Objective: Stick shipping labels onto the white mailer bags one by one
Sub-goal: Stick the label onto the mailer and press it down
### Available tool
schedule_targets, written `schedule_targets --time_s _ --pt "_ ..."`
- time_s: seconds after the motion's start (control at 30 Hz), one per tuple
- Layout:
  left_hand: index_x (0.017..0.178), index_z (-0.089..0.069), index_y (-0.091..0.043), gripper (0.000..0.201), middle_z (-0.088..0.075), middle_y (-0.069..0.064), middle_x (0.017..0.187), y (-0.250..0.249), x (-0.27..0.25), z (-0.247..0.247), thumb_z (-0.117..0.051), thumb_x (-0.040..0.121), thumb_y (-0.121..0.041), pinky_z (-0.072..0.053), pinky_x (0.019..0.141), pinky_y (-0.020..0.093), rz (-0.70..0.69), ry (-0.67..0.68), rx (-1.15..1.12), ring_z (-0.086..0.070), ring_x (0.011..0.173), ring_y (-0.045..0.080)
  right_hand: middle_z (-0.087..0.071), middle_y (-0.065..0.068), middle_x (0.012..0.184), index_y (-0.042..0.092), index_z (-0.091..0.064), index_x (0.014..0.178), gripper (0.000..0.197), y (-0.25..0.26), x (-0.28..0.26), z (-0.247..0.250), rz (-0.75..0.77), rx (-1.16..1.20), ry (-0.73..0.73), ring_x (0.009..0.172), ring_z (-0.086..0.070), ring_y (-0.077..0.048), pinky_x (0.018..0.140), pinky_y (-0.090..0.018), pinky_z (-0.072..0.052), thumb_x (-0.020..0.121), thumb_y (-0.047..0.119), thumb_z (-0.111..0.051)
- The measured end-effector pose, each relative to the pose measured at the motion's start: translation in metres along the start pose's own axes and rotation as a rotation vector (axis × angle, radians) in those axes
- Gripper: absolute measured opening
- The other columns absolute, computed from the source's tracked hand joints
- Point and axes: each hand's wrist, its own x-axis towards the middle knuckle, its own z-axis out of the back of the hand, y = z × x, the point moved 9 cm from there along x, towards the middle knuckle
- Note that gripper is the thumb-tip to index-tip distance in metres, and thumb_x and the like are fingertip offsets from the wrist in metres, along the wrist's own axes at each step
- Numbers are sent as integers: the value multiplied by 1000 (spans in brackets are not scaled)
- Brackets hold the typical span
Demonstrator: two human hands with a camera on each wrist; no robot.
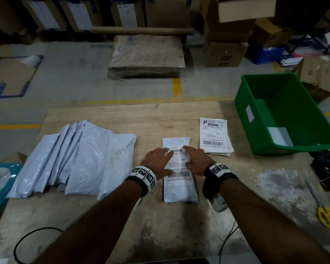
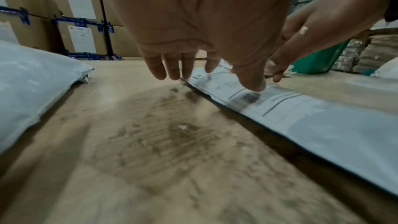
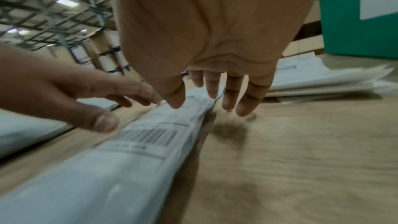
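A white mailer bag (image 1: 179,191) lies flat at the middle of the wooden table (image 1: 122,119), with a shipping label (image 1: 178,168) on its top face. My left hand (image 1: 158,161) lies on the label's left side with straight fingers, its thumb by the barcode. My right hand (image 1: 195,161) lies flat on the label's right side. In the left wrist view the left hand (image 2: 193,67) has its fingertips down on the label (image 2: 247,94). In the right wrist view the right hand (image 3: 215,88) spreads its fingers over the bag (image 3: 120,168); two fingers reach past its edge.
A fanned pile of white mailer bags (image 1: 72,161) lies at the left. A stack of shipping labels (image 1: 214,136) sits right of my hands. A green bin (image 1: 286,113) stands at the right, yellow scissors (image 1: 326,214) near the right edge. Cardboard boxes (image 1: 225,52) stand behind.
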Motion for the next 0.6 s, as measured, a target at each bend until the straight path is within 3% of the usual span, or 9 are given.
schedule_targets --time_s 0.1,0.17,0.23,0.37,0.47,0.6 --pt "149 -20 -16 89 -35 12 144 2 -13 2 -60 82 -59 -34 106 42 42 -67 -93 -38 128 29 -38 -11 142 21 -24 145 71 -7 -16 -2 8 31 -79 128 -38 -32 104 -47 -39 85 30 -60" --pt "147 -22 -16 86 -40 11 138 1 -25 -6 -59 83 -59 -37 102 41 42 -65 -117 -42 121 28 -43 -13 133 20 -27 141 66 -13 -29 -16 1 67 -61 121 -45 -34 98 -44 -43 84 33 -58" --pt "147 -23 -16 81 -42 10 139 0 -36 -15 -58 86 -54 -37 102 41 50 -41 -162 -43 122 27 -53 -14 123 17 -33 135 55 -19 -44 -29 -29 156 -40 110 -54 -34 90 -40 -46 87 33 -56" --pt "150 -21 -17 73 -44 9 139 -8 -46 -32 -55 91 -43 -41 102 39 59 13 -297 -45 124 27 -67 -9 105 11 -47 124 40 -25 -60 -34 -143 307 -133 101 -61 -28 81 -32 -46 89 25 -60" --pt "146 -33 -21 62 -49 8 130 -18 -52 -41 -52 91 -45 -44 96 37 -20 -21 -261 -49 116 25 -67 -10 109 10 -51 117 31 -15 -64 -35 -207 328 -143 103 -61 -28 76 -27 -43 91 24 -58" --pt "139 -44 -18 55 -48 8 128 -24 -65 -48 -49 91 -44 -40 98 36 -108 -35 -181 -46 115 25 -65 -13 116 7 -52 114 27 -6 -71 -43 -235 315 -118 105 -60 -30 81 -31 -47 93 24 -55"
